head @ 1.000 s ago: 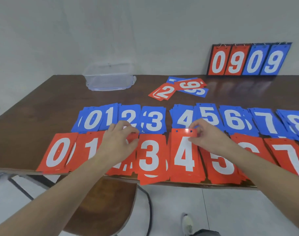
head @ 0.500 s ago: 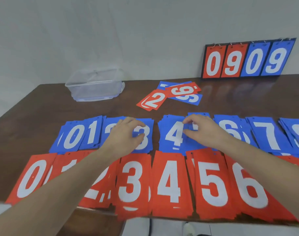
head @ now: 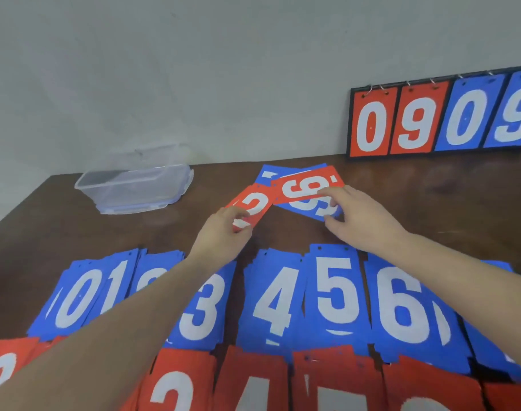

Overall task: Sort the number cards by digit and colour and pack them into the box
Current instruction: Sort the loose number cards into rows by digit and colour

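Far left on the brown table (head: 60, 221) we see the clear plastic box (head: 134, 185), lidless and sitting well apart from the cards. Nearer to us runs the row of blue card piles (head: 333, 295), showing 0, 1, a part-hidden pile, 3, 4, 5 and 6 from left to right, and nearest of all, the row of red card piles (head: 253, 381), cut off by the bottom edge.

Moving toward the middle, our left hand (head: 220, 232) reaches over the blue row, and its thumb and fingers pinch the near end of the red 2 card (head: 253, 204), which lies slantwise on the table. Just right of that, the red 9 cards (head: 306, 185) overlap a blue 9 card (head: 306, 207) in a loose heap, with more blue peeping out behind.

Our right hand (head: 363, 218) comes in over that heap: fingertips rest on the red 9 cards, thumb sits at the near edge of the blue card. Whether it truly grips anything, we cannot tell.

Far right, a scoreboard flip stand (head: 443, 117) leans at the grey wall (head: 223, 69), reading red 0, red 9, blue 0, blue 9.
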The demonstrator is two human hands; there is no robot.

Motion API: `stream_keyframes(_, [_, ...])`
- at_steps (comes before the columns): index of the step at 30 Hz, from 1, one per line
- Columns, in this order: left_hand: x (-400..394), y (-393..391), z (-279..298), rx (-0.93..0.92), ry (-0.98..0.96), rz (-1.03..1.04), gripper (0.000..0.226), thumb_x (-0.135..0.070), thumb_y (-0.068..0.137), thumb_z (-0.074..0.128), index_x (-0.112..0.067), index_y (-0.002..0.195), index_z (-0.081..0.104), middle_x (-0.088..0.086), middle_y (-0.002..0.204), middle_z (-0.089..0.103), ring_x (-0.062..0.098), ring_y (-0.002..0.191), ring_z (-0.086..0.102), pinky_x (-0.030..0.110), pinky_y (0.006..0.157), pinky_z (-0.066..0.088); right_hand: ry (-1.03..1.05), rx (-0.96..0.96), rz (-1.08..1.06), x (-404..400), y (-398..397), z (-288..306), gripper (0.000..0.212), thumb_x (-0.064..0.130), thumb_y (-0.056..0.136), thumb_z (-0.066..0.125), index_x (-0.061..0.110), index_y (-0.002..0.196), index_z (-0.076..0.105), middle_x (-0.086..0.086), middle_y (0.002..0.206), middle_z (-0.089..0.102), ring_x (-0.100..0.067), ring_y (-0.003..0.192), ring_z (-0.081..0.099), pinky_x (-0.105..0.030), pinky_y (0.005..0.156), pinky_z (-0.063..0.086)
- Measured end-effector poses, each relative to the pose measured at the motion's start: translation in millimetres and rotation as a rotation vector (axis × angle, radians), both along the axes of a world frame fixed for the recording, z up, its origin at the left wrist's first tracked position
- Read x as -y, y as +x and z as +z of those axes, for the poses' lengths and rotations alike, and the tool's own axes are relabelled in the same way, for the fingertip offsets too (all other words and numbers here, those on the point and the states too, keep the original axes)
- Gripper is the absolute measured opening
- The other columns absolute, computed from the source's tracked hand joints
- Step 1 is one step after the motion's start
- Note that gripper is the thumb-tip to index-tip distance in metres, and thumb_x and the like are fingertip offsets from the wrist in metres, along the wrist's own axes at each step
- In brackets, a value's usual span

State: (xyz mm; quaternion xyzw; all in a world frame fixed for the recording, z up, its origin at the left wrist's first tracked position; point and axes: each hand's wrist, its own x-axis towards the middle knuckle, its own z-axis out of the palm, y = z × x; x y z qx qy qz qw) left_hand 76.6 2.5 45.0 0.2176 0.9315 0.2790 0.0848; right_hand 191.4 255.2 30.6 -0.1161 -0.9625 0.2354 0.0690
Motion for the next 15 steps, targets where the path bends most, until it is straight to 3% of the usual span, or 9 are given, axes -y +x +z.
stream_keyframes(2, [-4,-12,-6,-0.046,-0.074,-0.028,0.037,-0.032,0.099,0.058,-0.029,0.136,0.055,-0.007,0.141,0.052,0.016,0.119,0.055,0.025,0.091,0.050,0.138,0.018,0.036,-3,-16,-2,0.058,0.039,0.100,0.053,0.031,0.154,0.033,0.002,0.149,0.046,-0.019,0.128,0.045,-0.034,0.104,0.041])
stream_keyframes(4, [-5,-18,-11,-0.079,-0.180,-0.122,0.043,-0.034,0.101,0.056,-0.030,0.143,0.050,-0.009,0.153,0.045,0.017,0.140,0.042,0.031,0.111,0.038,0.258,0.022,0.070,-3,-31,-5,0.059,0.045,0.102,0.047,0.031,0.156,0.030,0.002,0.154,0.042,-0.023,0.135,0.038,-0.038,0.109,0.036])
stream_keyframes(7, [-7,-22,-17,-0.106,-0.291,-0.158,0.046,-0.042,0.103,0.048,-0.034,0.149,0.044,-0.013,0.161,0.033,0.014,0.148,0.030,0.034,0.119,0.025,0.324,0.090,0.104,-3,-51,-15,0.059,0.054,0.103,0.036,0.036,0.158,0.025,0.004,0.161,0.032,-0.023,0.145,0.029,-0.042,0.115,0.029])
stream_keyframes(11, [-9,-30,-22,-0.142,-0.340,-0.136,0.044,-0.052,0.104,0.038,-0.043,0.146,0.046,-0.018,0.158,0.035,0.018,0.145,0.031,0.041,0.119,0.027,0.285,0.176,0.163,-8,-61,-27,0.056,0.059,0.104,0.026,0.038,0.156,0.030,0.004,0.166,0.023,-0.025,0.152,0.017,-0.042,0.123,0.017])
stream_keyframes(13, [-7,-39,-22,-0.104,-0.300,-0.133,0.040,-0.053,0.103,0.038,-0.046,0.140,0.052,-0.020,0.154,0.040,0.016,0.141,0.034,0.041,0.117,0.028,0.210,0.139,0.200,-16,-58,-26,0.048,0.057,0.104,0.028,0.035,0.142,0.049,0.005,0.158,0.037,-0.023,0.149,0.025,-0.041,0.123,0.019])
stream_keyframes(15, [-5,-48,-23,-0.075,-0.262,-0.157,0.034,-0.049,0.102,0.044,-0.047,0.134,0.057,-0.022,0.149,0.044,0.014,0.137,0.036,0.037,0.116,0.028,0.170,0.100,0.233,-24,-53,-22,0.036,0.057,0.101,0.028,0.034,0.101,0.056,0.008,0.132,0.055,-0.019,0.133,0.046,-0.041,0.119,0.027])
